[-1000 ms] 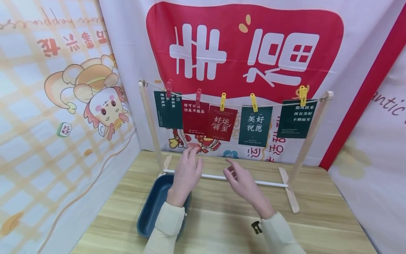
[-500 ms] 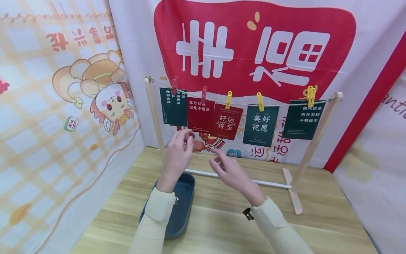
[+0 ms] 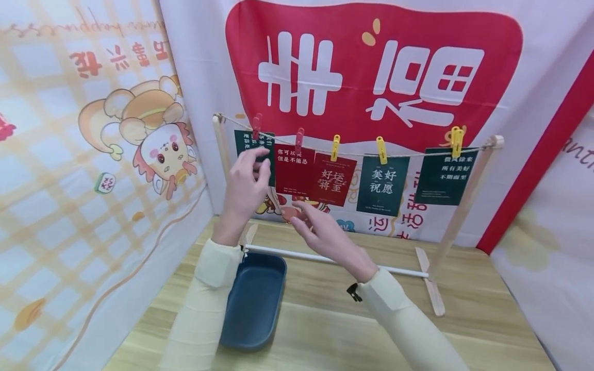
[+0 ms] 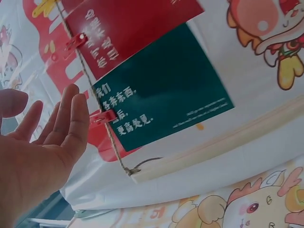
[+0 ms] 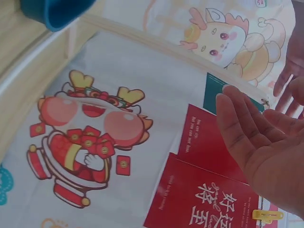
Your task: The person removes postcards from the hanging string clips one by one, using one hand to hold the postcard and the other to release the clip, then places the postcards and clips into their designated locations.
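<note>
Several cards hang by small clips from a cord on a wooden stand. My left hand point(image 3: 248, 183) is raised in front of the leftmost green card point(image 4: 164, 90), partly covering it in the head view. In the left wrist view its fingers, loosely bent with nothing in them, point toward the red clip point(image 4: 103, 117) on that card. My right hand point(image 3: 325, 232) hovers lower, below the two red cards, the left one point(image 3: 293, 172) and the right one point(image 3: 335, 178). Its fingers are relaxed and hold nothing, as the right wrist view also shows.
A blue tray point(image 3: 255, 304) lies on the wooden table beneath my left forearm. The stand's white bottom rod point(image 3: 297, 253) runs behind it. To the right hang a green card point(image 3: 382, 184) with a yellow clip point(image 3: 381, 150) and another green card point(image 3: 443, 178) by the right post point(image 3: 459, 221).
My left hand has risen from above the tray to the leftmost green card. My right hand has shifted left and slightly up. The head view has turned a little.
</note>
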`<act>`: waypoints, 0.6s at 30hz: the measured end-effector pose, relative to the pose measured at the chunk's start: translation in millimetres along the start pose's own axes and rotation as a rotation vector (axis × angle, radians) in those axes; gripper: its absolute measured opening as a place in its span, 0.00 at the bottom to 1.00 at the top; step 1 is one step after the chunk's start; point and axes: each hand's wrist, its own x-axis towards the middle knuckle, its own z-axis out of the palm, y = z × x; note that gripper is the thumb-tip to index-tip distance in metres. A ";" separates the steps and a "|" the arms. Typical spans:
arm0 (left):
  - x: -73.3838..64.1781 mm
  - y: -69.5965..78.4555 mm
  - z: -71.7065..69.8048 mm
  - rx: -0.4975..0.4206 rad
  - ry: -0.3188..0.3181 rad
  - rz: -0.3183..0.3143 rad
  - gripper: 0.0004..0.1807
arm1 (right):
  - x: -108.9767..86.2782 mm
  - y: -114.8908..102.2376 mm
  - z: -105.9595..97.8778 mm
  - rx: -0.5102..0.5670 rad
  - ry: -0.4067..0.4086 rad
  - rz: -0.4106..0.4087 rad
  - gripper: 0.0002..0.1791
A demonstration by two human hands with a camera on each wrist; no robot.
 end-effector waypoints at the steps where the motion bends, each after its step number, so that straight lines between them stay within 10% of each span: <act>1: 4.4 1.3 -2.7 -0.008 -0.005 -0.009 0.16 | 2.4 -1.8 -0.8 0.002 0.000 0.001 0.28; 18: 89.6 0.5 -40.0 0.162 -0.087 -0.177 0.24 | 47.4 10.1 -5.2 0.081 -0.008 0.060 0.27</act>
